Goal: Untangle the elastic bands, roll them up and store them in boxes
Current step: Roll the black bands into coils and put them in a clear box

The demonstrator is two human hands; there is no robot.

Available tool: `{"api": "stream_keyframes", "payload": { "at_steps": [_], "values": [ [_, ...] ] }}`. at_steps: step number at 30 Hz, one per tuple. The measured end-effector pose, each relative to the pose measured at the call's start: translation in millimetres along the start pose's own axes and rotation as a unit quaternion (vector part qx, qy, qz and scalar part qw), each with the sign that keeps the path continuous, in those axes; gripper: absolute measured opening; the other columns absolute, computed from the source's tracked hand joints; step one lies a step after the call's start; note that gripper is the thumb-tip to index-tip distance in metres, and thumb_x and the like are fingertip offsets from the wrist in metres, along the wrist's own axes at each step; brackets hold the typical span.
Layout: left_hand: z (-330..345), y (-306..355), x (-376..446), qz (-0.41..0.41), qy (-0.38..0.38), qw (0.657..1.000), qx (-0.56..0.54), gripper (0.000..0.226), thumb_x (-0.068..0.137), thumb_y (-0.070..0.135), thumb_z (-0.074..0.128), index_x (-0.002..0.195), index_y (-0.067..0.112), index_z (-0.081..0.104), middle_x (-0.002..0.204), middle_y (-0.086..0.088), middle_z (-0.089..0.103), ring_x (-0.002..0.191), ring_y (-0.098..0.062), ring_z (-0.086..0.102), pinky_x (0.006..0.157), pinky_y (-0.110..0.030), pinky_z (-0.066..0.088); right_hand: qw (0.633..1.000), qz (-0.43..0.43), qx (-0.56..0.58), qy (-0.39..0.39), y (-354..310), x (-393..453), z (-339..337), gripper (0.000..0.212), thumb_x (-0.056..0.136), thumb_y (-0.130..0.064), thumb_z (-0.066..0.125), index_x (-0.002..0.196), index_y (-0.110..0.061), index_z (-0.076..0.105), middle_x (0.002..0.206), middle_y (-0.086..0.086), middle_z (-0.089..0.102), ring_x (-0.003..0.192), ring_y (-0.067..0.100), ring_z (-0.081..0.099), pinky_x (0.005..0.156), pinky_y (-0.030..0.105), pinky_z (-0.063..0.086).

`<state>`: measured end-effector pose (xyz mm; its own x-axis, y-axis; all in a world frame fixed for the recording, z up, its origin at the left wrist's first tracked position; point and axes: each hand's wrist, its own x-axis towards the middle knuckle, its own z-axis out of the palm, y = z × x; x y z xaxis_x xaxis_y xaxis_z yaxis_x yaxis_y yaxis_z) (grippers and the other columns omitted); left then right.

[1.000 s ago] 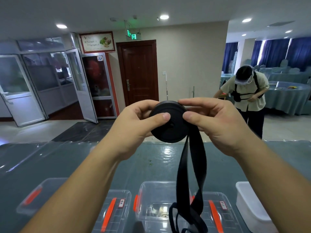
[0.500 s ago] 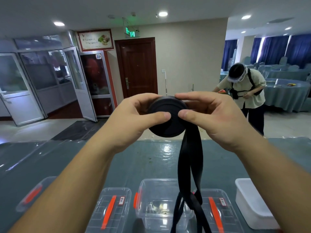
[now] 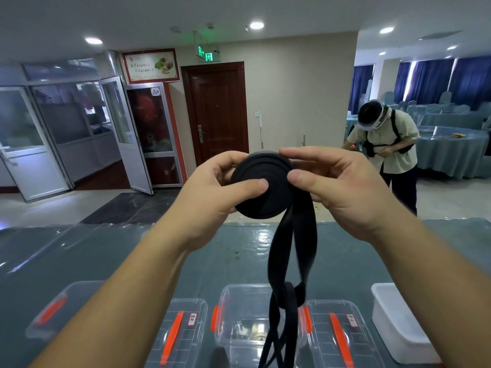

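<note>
Both hands — left, right — clamp the roll so it stays tight while the tail hangs free.

A beige wall holds a dark wooden door under a green exit sign. Left of it stand glass doors in white frames, one swung open. Recessed ceiling lights glow overhead. At the right, blue curtains hang behind round tables draped in grey-blue cloth. The floor is pale tile.
</note>
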<state>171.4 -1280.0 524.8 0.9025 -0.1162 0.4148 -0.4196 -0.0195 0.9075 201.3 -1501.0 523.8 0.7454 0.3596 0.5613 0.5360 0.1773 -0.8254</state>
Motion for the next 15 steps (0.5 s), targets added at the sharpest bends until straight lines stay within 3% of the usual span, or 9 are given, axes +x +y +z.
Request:
{"api": "stream_keyframes", "payload": {
  "at_steps": [4,9,15],
  "values": [
    [-7.0,5.4,0.3,0.006,-0.045,0.997,0.059,0.028,0.082,0.013,0.082,0.107,0.022,0.080,0.108,-0.009,0.079,0.105,-0.028,0.076,0.093,-0.041,0.058,0.999,-0.013,-0.037,-0.016,-0.8,-3.3,4.1,0.037,0.075,-0.019,0.078,0.112,-0.021,0.077,0.107,0.003,0.081,0.105,0.019,0.077,0.092,0.029,0.059],
    [4.3,-4.6,-2.9,0.027,0.024,0.999,-0.001,0.027,0.080,0.018,0.080,0.107,0.016,0.078,0.106,-0.013,0.079,0.101,-0.030,0.076,0.091,-0.045,0.060,0.999,-0.016,-0.034,-0.002,-0.4,1.1,4.8,0.034,0.079,-0.022,0.085,0.112,-0.031,0.078,0.111,0.004,0.080,0.109,0.022,0.075,0.099,0.041,0.057],
    [13.3,-15.0,-7.8,0.031,0.018,0.999,0.012,0.029,0.083,0.023,0.084,0.111,0.018,0.077,0.108,-0.009,0.078,0.103,-0.026,0.076,0.088,-0.038,0.061,0.996,-0.001,-0.076,-0.036,-7.5,-3.8,-3.1,0.042,0.077,-0.024,0.078,0.119,-0.025,0.075,0.110,0.003,0.080,0.106,0.022,0.076,0.094,0.036,0.059]
  ]
}}
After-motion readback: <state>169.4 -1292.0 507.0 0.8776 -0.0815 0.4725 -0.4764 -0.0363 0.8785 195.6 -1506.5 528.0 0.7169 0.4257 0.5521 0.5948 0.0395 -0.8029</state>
